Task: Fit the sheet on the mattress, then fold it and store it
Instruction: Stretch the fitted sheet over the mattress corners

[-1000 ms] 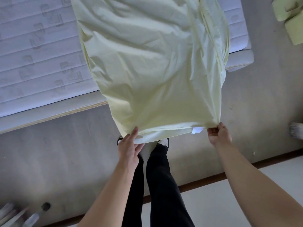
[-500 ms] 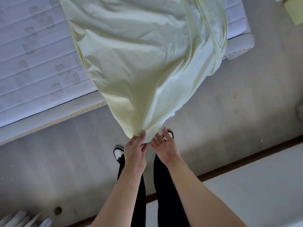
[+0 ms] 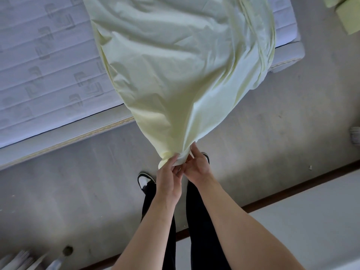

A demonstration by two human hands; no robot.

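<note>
Both corners of the pale yellow cotton sheet point(image 3: 175, 71) meet at my hands.
Left hand point(image 3: 169, 183) pinches its corner; right hand point(image 3: 196, 169), touching, seems to pinch too. The sheet stretches away onto the white quilted mattress point(image 3: 48, 71).

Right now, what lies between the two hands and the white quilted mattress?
In the head view, only the pale yellow sheet spans from both hands, left and right, up onto the mattress, above bare grey floor.

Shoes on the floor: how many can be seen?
2. A black-and-white shoe sits left of the left hand; another shoe peeks out beside the right hand, mostly hidden.
</note>
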